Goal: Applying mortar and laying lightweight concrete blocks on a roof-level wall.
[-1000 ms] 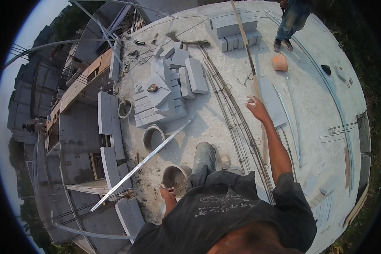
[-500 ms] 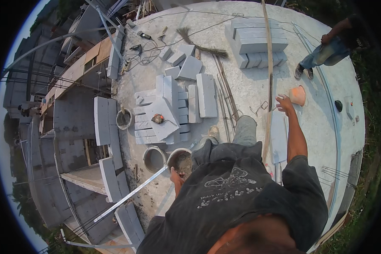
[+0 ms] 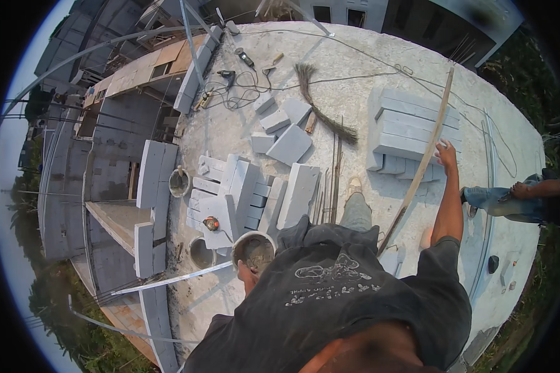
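Note:
My left hand (image 3: 247, 273) is closed on the rim of a round mortar bucket (image 3: 255, 253), which has grey mortar inside. A long silvery metal bar (image 3: 168, 281) reaches to the bucket's rim near that hand; whether the hand also grips it, I cannot tell. A second grey bucket (image 3: 202, 253) stands just left of it. My right arm is stretched out ahead and to the right. My right hand (image 3: 445, 152) is open with fingers apart, near a long wooden strip (image 3: 426, 161) and a stack of pale blocks (image 3: 414, 124).
Loose pale blocks (image 3: 289, 144) and a block pile with a small orange-black round tool (image 3: 211, 224) lie ahead left. Beyond are a twig broom (image 3: 320, 109), corded power tools (image 3: 227, 76) and cables. A low block wall (image 3: 149, 177) edges the left drop. Another person (image 3: 507, 199) stands right.
I have moved and turned; the block stack is now closer to my right hand. The mortar bucket has moved with my left hand, away from the second bucket. The metal bar lies at a flatter angle.

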Tool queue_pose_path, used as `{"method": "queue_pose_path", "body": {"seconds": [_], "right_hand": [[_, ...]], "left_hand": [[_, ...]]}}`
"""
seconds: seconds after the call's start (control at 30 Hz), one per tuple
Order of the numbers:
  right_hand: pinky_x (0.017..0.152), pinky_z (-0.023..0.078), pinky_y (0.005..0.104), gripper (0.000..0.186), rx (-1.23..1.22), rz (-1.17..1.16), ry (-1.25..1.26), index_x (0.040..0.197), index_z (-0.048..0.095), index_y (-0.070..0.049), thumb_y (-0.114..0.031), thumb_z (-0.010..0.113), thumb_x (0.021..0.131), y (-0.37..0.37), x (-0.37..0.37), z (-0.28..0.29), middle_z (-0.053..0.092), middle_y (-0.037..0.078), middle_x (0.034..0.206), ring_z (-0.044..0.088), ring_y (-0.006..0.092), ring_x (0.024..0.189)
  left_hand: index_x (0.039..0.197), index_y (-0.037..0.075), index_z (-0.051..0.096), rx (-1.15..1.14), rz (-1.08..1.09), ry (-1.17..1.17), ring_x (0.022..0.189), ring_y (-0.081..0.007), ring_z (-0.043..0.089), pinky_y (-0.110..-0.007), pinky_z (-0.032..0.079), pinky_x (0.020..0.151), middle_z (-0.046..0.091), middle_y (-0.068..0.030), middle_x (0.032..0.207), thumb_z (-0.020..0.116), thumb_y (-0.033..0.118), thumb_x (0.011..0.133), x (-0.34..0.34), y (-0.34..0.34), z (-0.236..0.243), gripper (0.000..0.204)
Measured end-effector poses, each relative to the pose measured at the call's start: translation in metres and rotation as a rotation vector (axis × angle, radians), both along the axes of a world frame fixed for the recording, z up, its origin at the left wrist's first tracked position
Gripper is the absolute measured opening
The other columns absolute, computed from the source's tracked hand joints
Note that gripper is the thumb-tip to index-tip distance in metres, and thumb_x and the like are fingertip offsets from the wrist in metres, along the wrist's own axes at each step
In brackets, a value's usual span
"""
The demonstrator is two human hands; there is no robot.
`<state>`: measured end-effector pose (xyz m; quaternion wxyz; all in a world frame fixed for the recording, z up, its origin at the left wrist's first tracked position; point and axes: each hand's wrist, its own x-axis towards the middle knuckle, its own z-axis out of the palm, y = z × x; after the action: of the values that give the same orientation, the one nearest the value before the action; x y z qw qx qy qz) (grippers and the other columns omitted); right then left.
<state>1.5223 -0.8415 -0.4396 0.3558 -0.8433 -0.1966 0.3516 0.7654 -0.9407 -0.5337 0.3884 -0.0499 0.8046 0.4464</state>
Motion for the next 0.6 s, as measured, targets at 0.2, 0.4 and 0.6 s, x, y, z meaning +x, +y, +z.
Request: {"method": "queue_pose_path", "body": {"seconds": [0.2,0.4,0.6], "right_hand": [[0.075,0.050,0.0342,0.063,0.021,0.058,0.014,0.140,0.044,-0.013,-0.041,0.064,0.087,0.111,0.102,0.008,0.057,0.012,0.124,0.062,0.0216,0.093],[0.078,0.051,0.0372,0.064,0.051,0.124,0.015,0.141,0.044,-0.014,-0.044,0.064,0.088,0.238,0.176,0.000,0.055,0.013,0.128,0.063,0.0246,0.099],[0.083,0.049,0.0383,0.065,0.055,0.051,-0.072,0.143,0.041,-0.013,-0.044,0.062,0.089,0.336,0.291,0.016,0.052,0.014,0.133,0.061,0.0260,0.105]], "left_hand": [[0.090,0.011,0.053,-0.070,0.428,-0.056,0.049,-0.0119,0.039,-0.029,0.038,0.047,0.045,-0.0002,0.070,0.063,0.035,0.086,0.074,0.060,0.061,0.026],[0.102,0.009,0.050,-0.171,0.631,-0.199,0.059,-0.0154,0.043,-0.039,0.043,0.062,0.046,-0.0052,0.078,0.064,0.035,0.085,0.173,0.115,0.038,0.034],[0.115,0.013,0.049,-0.245,0.512,-0.249,0.072,-0.0171,0.047,-0.039,0.043,0.072,0.049,-0.0069,0.094,0.060,0.035,0.086,0.250,0.242,0.004,0.038]]}}
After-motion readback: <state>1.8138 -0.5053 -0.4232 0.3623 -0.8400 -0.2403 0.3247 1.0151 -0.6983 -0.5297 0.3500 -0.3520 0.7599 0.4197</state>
